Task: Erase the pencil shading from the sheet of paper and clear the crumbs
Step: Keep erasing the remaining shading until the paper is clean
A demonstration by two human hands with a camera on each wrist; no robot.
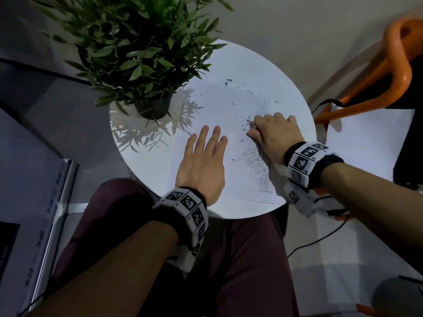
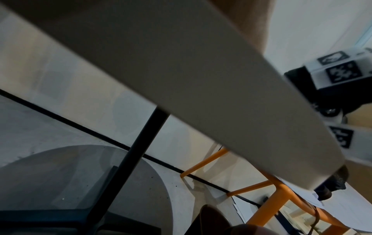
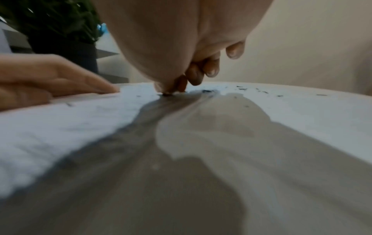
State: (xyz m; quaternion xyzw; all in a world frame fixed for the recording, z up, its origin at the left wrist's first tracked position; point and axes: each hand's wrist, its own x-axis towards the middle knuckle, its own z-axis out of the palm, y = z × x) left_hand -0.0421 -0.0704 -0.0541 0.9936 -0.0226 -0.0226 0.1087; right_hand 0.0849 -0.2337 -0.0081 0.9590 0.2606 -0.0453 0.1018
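My right hand [image 1: 272, 136] pinches something small against the paper [image 1: 219, 124], presumably an eraser, too hidden to confirm. My left hand [image 1: 202, 165] lies flat, pinning the sheet on the table [image 1: 146, 165]. Shading [image 1: 256, 165] remains near my right wrist; crumbs [image 1: 231, 92] scattered, uncleared. Roughly midway.

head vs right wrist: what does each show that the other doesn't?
Head only: remaining pencil shading near the sheet's right corner, the whole round table, an orange chair.

Right wrist only: the right hand's fingertips pinched down on the paper; whether they hold an eraser is not visible.

Both: left hand flat on the sheet, eraser crumbs, potted plant.
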